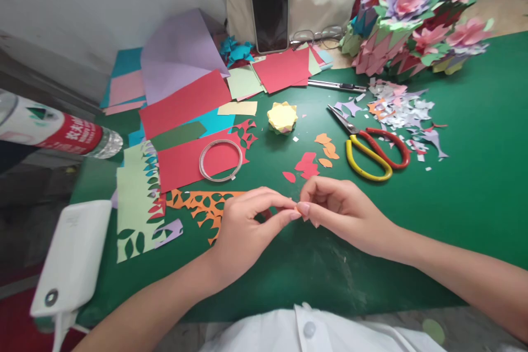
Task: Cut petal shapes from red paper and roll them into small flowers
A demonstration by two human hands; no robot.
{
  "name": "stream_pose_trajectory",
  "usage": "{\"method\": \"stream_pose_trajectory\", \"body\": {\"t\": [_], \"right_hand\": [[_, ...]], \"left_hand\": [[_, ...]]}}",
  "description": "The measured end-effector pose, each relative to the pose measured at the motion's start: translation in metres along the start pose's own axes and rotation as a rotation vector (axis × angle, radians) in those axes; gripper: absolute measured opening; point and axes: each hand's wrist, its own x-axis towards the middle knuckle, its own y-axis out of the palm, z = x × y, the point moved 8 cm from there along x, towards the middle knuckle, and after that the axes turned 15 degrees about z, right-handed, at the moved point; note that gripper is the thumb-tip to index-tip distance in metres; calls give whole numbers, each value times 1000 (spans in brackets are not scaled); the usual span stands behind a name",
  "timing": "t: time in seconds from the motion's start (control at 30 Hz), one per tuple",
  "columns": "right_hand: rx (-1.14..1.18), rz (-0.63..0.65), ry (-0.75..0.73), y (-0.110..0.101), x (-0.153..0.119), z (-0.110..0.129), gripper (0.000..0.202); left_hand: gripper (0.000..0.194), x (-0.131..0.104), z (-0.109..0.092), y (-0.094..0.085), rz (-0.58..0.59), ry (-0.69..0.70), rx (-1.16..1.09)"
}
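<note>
My left hand (251, 225) and my right hand (346, 214) meet fingertip to fingertip above the table's near half. Both are closed in a pinch. Between them shows a tiny bit of orange paper (297, 209), mostly covered by the fingers, so its shape is hidden. Just beyond the right hand lie red paper petals (307, 164) and orange paper petals (329, 148). A folded yellow paper piece (282, 117) stands farther back. Scissors (371, 148) with one yellow and one red handle rest to the right, blades slightly apart.
Cut coloured sheets (185, 104), an orange offcut (202, 203) and a tape roll (220, 160) lie left. A power bank (74, 258) and a bottle (61, 126) are at the left edge. Behind stand a phone (268, 3) and paper flowers (412, 16); a cutter (336, 86) and scraps (402, 104) lie nearer.
</note>
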Motion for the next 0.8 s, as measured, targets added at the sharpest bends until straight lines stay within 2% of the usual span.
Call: {"method": "stream_pose_trajectory", "body": {"t": [0.27, 0.4, 0.6, 0.7, 0.8], "right_hand": [[-199, -13, -82, -2, -2, 11, 15], [-120, 7, -45, -3, -2, 9, 13], [14, 35, -1, -1, -2, 5, 11], [2, 9, -73, -2, -5, 11, 6], [-134, -20, -228, -2, -9, 24, 5]], "left_hand": [[7, -1, -4, -1, -18, 66, 39], [7, -2, -9, -3, -35, 143, 49], [7, -2, -7, -4, -37, 103, 29], [7, -2, -8, -4, -30, 112, 21], [8, -2, -8, -4, -25, 105, -8]]}}
